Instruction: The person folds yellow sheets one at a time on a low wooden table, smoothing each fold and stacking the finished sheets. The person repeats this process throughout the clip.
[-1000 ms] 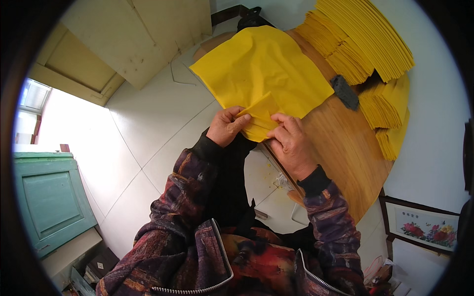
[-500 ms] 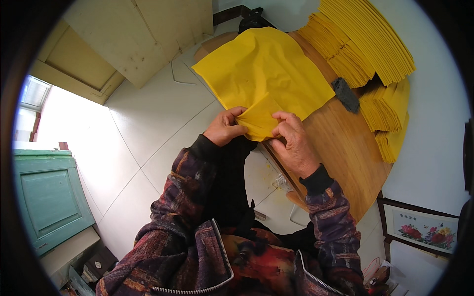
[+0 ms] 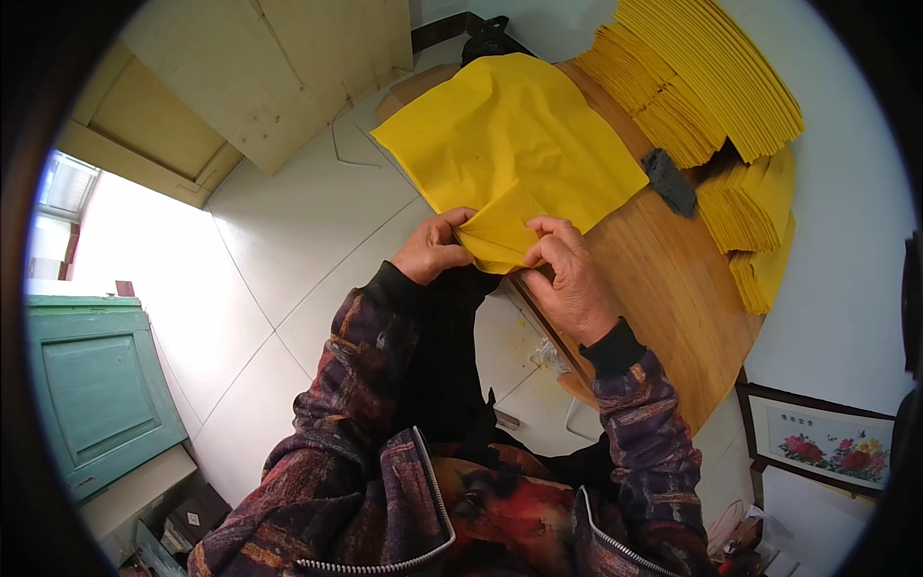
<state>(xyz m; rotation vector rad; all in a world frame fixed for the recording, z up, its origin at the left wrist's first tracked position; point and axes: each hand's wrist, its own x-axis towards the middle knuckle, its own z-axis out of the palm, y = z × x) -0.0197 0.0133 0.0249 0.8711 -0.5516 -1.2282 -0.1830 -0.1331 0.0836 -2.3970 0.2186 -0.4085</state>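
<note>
A large yellow sheet (image 3: 510,125), perhaps paper or thin fabric, lies wrinkled over the far end of the wooden table. Its near edge is lifted and folded up into a pointed flap. My left hand (image 3: 430,248) pinches the left side of that flap between thumb and fingers. On the right side, my right hand (image 3: 569,279) grips the flap's edge with thumb and forefinger, its other fingers curled. The underside of the sheet between my hands is hidden.
Stacks of folded yellow sheets (image 3: 716,77) stand along the table's wall side. A dark grey block (image 3: 670,183) sits beside them. The wooden table (image 3: 673,308) curves toward me at the right. A teal cabinet (image 3: 101,385) is at the left, a framed flower picture (image 3: 822,440) at the lower right.
Both hands keep their hold on the yellow sheet with almost no movement. The whole view has shifted very slightly.
</note>
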